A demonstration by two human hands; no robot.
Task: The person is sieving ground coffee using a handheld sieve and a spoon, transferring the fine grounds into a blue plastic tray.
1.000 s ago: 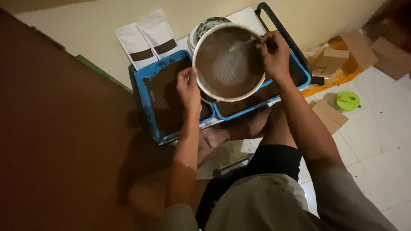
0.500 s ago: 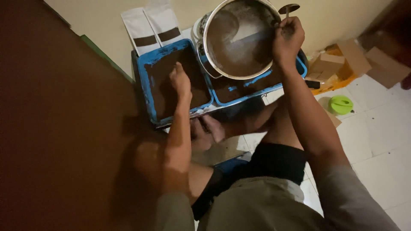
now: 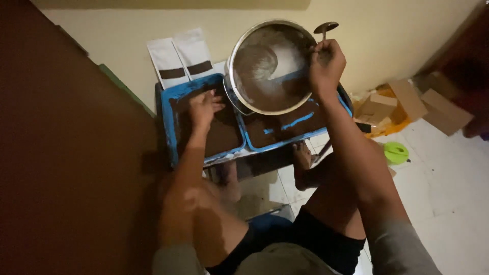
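A round metal sieve (image 3: 272, 66), dusted with brown powder, is gripped at its right rim by the closed right hand (image 3: 326, 66), together with a spoon (image 3: 325, 28), and is held tilted above the right blue tray (image 3: 295, 127). The left hand (image 3: 202, 107) is laid open, fingers spread, on the powder in the left blue tray (image 3: 175, 125). With the sieve tipped by one hand alone, powder could be spilled past the tray edge onto the floor (image 3: 448, 203), or the spoon could be dropped.
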